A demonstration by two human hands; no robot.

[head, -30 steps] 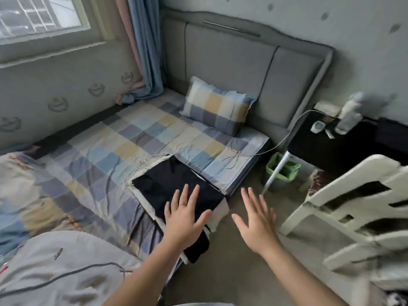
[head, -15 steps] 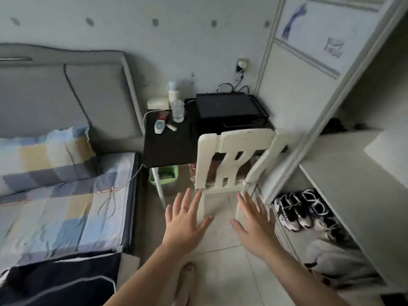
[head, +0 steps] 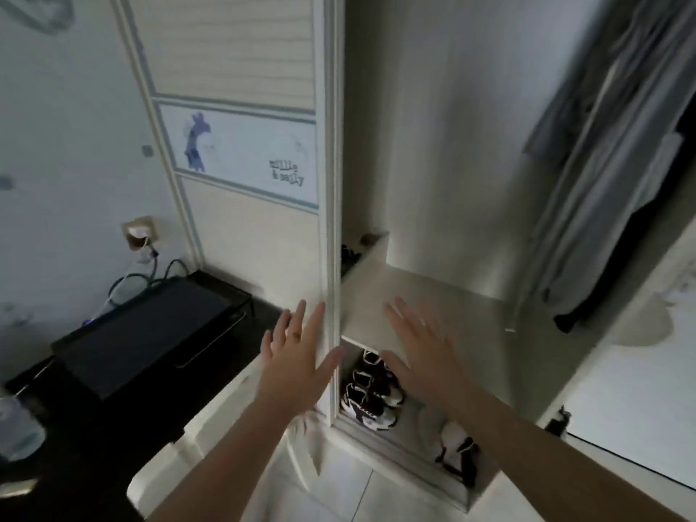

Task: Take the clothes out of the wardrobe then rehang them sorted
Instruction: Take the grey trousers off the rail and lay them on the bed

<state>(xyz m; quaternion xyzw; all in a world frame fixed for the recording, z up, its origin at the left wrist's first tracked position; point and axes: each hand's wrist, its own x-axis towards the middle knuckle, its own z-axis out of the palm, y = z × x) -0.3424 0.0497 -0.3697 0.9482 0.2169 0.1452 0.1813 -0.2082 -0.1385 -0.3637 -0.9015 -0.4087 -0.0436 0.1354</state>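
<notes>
The white wardrobe (head: 433, 145) stands open in front of me. Grey and dark clothes (head: 610, 171) hang blurred at its upper right. A white shelf (head: 444, 314) crosses the compartment at mid height. My left hand (head: 297, 359) is raised with fingers spread, in front of the door's edge (head: 331, 182), holding nothing. Level with it, my right hand (head: 422, 352) is spread flat in front of the shelf's front edge, also holding nothing. Neither hand touches the clothes.
Several sneakers (head: 371, 393) lie on the wardrobe floor under the shelf. A black table (head: 113, 427) with a black tray (head: 150, 333) stands at the left, a white chair (head: 233, 446) below my left arm. A wall socket with cables (head: 141, 235) is on the left wall.
My view has swung right from the bed past the table and chair to the open wardrobe. Both hands stay raised, spread and empty, now in front of the shelf.
</notes>
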